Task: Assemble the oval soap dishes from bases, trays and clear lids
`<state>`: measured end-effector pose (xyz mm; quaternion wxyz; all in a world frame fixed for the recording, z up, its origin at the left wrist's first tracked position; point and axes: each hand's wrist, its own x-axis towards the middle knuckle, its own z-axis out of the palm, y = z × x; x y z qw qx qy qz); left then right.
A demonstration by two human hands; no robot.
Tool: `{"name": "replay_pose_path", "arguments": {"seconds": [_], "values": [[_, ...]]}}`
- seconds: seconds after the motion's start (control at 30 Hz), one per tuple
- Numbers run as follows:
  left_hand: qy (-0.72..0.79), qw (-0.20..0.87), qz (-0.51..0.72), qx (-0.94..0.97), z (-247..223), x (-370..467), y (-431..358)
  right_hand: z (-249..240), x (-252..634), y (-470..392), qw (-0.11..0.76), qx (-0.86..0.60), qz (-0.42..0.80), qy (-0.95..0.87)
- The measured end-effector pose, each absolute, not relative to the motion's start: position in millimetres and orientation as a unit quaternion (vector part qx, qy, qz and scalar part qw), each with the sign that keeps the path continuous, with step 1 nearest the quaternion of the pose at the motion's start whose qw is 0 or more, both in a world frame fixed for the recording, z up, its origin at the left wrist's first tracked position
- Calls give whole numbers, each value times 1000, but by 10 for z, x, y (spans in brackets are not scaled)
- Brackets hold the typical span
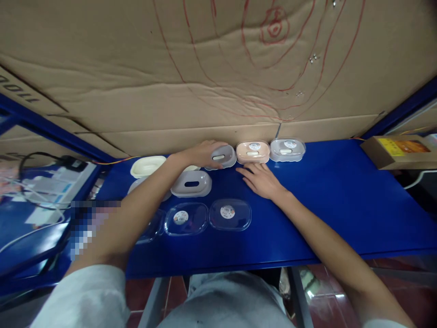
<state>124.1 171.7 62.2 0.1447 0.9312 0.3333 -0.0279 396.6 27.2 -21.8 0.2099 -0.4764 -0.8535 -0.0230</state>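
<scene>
My left hand (202, 154) is wrapped round the left end of a grey oval soap box (223, 157) by the cardboard wall, its thumb along the front. Fingers spread, my right hand (262, 181) lies just in front of a peach soap box (252, 152) with a clear lid and a round sticker. To the right of that stands a grey lidded soap box (287, 150). Below my left forearm are a grey slotted soap tray (191, 184) and a cream base (146, 166). Further grey and cream parts are partly hidden by the arm.
Clear lids with stickers, one on the left (186, 218) and one on the right (230, 215), lie near the front of the blue table (341, 205). A third is partly covered by my forearm. A cardboard box (392, 152) stands right; a power strip (64, 187) with cables lies left.
</scene>
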Motion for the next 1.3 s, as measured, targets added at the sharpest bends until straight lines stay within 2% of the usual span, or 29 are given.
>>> {"name": "replay_pose_path", "arguments": {"seconds": [0.23, 0.63, 0.93, 1.3], "values": [[335, 162, -37, 927, 636, 1263, 1788, -236, 3750, 492, 161, -468, -5, -869], [372, 156, -10, 915, 709, 1273, 1744, -274, 3757, 474, 164, -483, 14, -860], [356, 119, 9, 927, 971, 1234, 1435, -340, 3775, 468, 212, -481, 30, -850], [308, 89, -59, 946, 850, 1482, 780, -248, 3960, 452, 346, -583, 2, -735]]}}
